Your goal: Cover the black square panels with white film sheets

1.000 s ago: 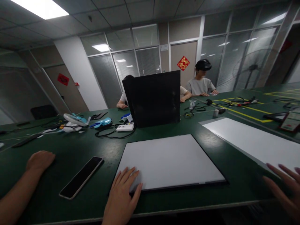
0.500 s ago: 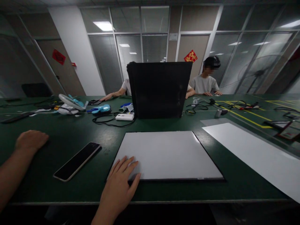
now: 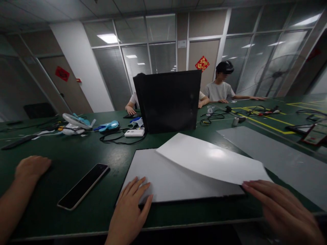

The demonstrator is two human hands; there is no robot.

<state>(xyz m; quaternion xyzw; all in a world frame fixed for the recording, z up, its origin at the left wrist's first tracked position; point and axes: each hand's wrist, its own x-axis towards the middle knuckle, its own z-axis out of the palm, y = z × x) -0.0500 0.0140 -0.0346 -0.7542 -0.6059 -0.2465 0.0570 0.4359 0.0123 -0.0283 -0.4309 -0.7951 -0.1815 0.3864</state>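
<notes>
A flat white panel with a thin dark frame [image 3: 163, 180] lies on the green table in front of me. My left hand [image 3: 131, 207] rests flat on its near left corner, fingers spread, holding nothing. My right hand [image 3: 278, 207] grips the near right corner of a thin white sheet [image 3: 212, 160]. The sheet hangs tilted over the right half of the panel, with its far edge touching the panel.
A black phone [image 3: 83, 185] lies left of the panel, beside another person's arm and fist [image 3: 32, 166]. A black upright board [image 3: 170, 100] stands behind the panel, with a white box, cables and blue tools to its left. A grey sheet [image 3: 270, 156] lies on the right. Two people sit across the table.
My right hand has come back into view holding the white sheet. The sheet has left the grey one on the right and now hangs over the panel. My left hand stays put.
</notes>
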